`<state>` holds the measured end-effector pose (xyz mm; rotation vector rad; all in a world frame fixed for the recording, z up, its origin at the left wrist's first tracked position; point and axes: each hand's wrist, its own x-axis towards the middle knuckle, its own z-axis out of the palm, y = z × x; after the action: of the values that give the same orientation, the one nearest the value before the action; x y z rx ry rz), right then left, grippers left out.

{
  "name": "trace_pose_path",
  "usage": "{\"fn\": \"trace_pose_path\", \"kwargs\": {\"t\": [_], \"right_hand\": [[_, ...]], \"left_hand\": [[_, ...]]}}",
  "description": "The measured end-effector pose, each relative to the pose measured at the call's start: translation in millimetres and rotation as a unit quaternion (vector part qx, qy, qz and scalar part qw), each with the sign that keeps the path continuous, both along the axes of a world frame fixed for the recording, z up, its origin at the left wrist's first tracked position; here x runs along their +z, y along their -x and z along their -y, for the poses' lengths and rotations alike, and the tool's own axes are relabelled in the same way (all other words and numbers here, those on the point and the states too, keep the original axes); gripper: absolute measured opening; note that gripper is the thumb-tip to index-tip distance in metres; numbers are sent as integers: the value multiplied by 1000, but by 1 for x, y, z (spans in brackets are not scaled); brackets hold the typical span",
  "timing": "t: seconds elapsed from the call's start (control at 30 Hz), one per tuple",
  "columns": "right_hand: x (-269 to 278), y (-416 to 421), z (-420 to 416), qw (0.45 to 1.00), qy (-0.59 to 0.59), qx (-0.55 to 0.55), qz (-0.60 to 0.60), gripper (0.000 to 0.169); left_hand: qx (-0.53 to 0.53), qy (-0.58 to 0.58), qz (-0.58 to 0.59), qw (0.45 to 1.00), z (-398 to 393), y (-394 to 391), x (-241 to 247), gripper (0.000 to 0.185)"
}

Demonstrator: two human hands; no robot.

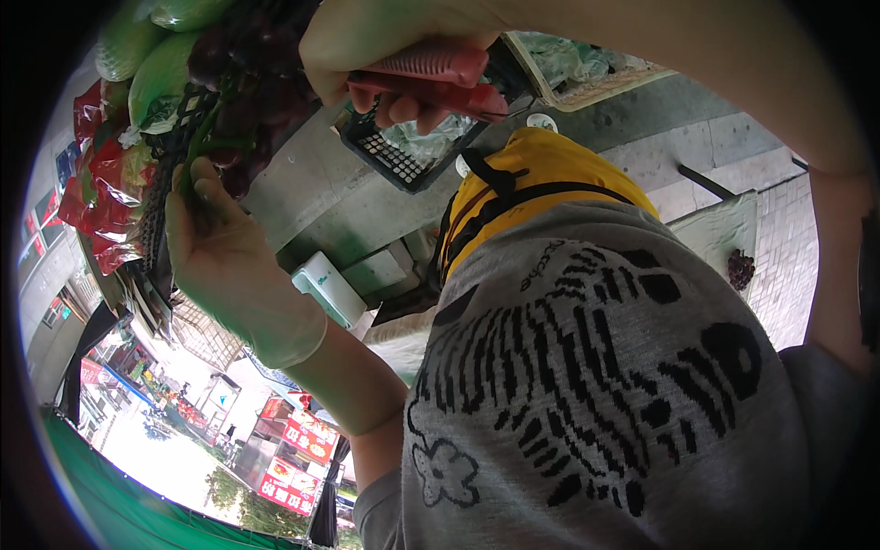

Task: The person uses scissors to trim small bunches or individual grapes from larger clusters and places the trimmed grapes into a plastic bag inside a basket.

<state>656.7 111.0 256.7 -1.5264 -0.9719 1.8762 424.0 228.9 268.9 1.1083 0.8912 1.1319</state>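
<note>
My left hand (227,254), in a thin pale glove, is at the left with its fingers closed around a green grape stem (201,141). Dark red grapes (258,103) lie beside and above it, along a black plastic basket's edge (155,206). At the top my right hand (405,75) holds a hand tool with red ribbed handles (440,65), which looks like snips; its working end is hidden. Wrapped pale green melons (161,82) and red-and-clear plastic packs (110,185) lie left of the grapes.
Below are a black crate (405,161) holding clear plastic, a cream crate (584,100), and a white box (330,289) on the concrete floor. A yellow apron or bag (550,165) is at my waist. A small dark bunch of grapes (741,268) lies on a pale surface at the right.
</note>
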Motion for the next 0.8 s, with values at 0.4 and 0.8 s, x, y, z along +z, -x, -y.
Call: {"fn": "trace_pose_path", "kwargs": {"t": [0.4, 0.8], "right_hand": [[-8, 15, -15, 999, -1, -36, -25, 23], [-2, 26, -10, 997, 6, -52, -47, 21]], "left_hand": [[-36, 6, 24, 999, -7, 14, 13, 32], [-90, -307, -321, 891, 2, 19, 29, 31]]}}
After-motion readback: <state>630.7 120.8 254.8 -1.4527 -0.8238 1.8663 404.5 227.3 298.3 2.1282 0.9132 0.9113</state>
